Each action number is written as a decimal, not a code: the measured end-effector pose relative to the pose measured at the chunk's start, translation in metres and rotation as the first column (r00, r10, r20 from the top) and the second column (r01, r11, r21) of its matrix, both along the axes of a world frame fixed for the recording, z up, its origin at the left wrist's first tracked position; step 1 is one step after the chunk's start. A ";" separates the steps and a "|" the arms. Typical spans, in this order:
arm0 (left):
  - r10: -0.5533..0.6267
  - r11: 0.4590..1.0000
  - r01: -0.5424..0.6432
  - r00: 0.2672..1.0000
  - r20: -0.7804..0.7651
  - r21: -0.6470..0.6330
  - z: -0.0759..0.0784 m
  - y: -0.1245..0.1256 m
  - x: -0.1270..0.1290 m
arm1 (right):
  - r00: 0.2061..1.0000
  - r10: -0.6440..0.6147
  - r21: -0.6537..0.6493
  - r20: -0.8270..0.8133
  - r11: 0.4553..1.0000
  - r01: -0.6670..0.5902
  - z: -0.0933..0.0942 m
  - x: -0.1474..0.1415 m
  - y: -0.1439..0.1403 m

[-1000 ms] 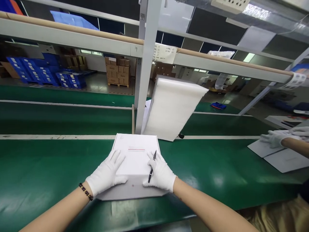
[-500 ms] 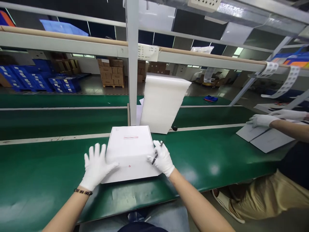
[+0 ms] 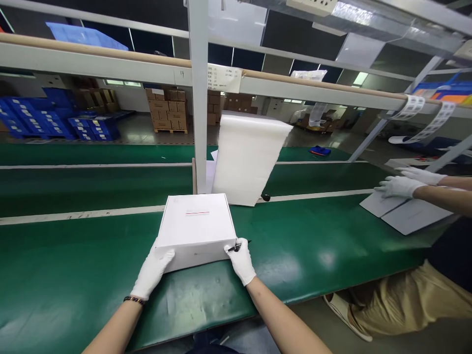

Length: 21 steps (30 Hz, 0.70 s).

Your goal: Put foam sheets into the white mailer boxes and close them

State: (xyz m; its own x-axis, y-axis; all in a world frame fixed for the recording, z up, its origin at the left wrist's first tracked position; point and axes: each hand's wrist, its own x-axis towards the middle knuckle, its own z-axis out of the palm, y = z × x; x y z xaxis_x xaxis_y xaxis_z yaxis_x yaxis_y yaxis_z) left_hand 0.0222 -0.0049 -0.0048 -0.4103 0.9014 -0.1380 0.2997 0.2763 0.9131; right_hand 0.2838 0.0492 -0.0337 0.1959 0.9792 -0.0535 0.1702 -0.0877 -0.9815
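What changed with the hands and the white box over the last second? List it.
Both white-gloved hands slid off the lid of the flat white cardboard box: the left hand now grips its near left corner, the right hand its near right corner. The black pen stayed in the right hand; the box stayed on the green conveyor belt.
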 end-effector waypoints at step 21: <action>-0.094 0.985 0.174 0.544 -0.834 0.002 -0.018 -0.001 -0.028 | 0.682 0.011 0.264 0.731 0.917 -0.298 0.007 0.026 0.015</action>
State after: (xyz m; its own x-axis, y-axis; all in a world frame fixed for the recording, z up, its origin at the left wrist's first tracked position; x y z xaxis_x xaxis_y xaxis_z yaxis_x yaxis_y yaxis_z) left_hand -0.0060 -0.0060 -0.0232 -0.1800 0.9464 0.2682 0.9608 0.1107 0.2542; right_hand 0.3095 0.0643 -0.0269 -0.1224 0.9216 0.3684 0.7976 0.3122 -0.5161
